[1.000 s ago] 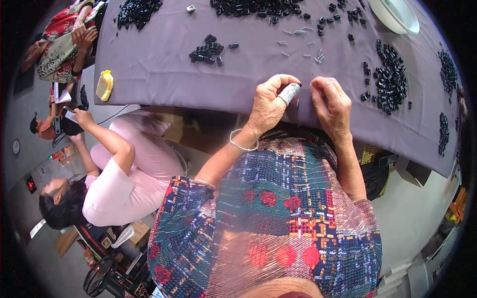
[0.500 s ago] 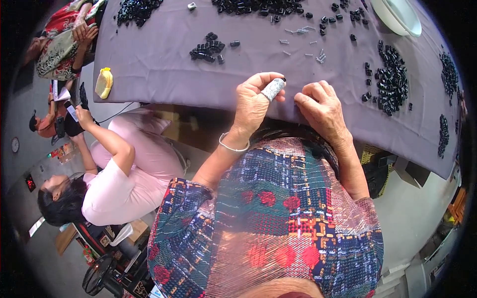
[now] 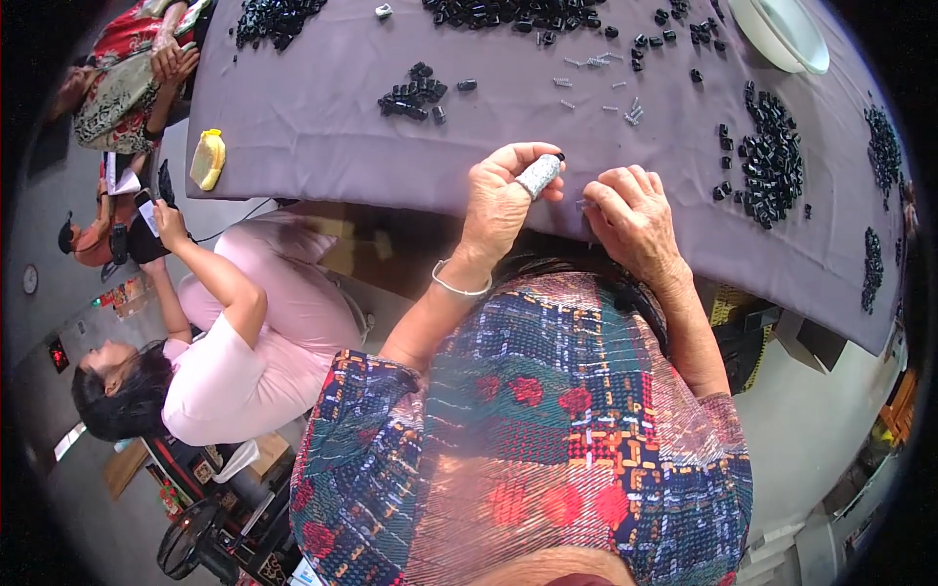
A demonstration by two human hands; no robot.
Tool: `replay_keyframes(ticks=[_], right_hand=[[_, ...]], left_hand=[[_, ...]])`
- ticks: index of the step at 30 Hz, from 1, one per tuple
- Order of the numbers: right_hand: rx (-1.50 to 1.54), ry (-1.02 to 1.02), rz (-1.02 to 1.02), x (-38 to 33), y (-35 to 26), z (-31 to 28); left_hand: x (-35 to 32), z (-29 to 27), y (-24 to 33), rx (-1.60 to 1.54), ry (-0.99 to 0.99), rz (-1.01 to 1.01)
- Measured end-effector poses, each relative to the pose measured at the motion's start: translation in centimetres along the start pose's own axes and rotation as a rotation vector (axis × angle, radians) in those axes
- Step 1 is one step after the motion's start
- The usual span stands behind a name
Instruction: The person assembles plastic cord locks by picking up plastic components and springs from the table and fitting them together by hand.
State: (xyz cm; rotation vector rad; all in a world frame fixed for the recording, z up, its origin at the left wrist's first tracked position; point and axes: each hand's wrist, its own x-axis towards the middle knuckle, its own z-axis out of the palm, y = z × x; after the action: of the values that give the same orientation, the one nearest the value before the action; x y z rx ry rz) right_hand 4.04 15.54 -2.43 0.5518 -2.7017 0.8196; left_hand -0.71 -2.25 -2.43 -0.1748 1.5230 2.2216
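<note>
My left hand (image 3: 498,205) is closed in a pinch near the table's front edge, its thumb wrapped in a pale grey covering (image 3: 538,178). The dark tip of a small black piece (image 3: 561,156) shows at its fingertips; the rest is hidden. Just to the right, my right hand (image 3: 635,223) pinches a thin, shiny piece (image 3: 585,204) that looks like a small spring. The two hands are apart. Beyond them, several loose metal springs (image 3: 633,112) lie on the cloth. A small heap of black cylindrical pieces (image 3: 412,98) sits beyond my left hand.
A grey-purple cloth (image 3: 322,127) covers the table. More black pieces lie heaped at the right (image 3: 770,156) and far side (image 3: 513,14). A pale bowl (image 3: 811,59) stands far right, a yellow sponge-like item (image 3: 208,161) far left. A person in pink (image 3: 234,381) sits at my left.
My right hand has turned slightly, and the thin shiny piece now shows at its fingertips. My left hand has barely moved.
</note>
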Motion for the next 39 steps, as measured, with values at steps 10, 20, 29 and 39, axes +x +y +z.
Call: replay_keyframes(ticks=[10,20,29,39], right_hand=[[-0.064,0.111,0.005,-0.2,-0.5,0.8],[0.482,0.178,0.3,1.1,-0.8,-1.3],[0.39,0.102,0.237,1.0,-0.6,-1.7],[0.328,-0.063,0.181,0.7,0.4,-1.6]], left_hand=[[-0.1,0.0,-0.1,0.062,-0.023,0.004],[-0.8,1.9,0.4,0.14,-0.063,-0.009],[-1.0,2.1,0.3,0.525,-0.127,0.236],[-1.0,2.3,0.3,0.665,-0.163,0.215]])
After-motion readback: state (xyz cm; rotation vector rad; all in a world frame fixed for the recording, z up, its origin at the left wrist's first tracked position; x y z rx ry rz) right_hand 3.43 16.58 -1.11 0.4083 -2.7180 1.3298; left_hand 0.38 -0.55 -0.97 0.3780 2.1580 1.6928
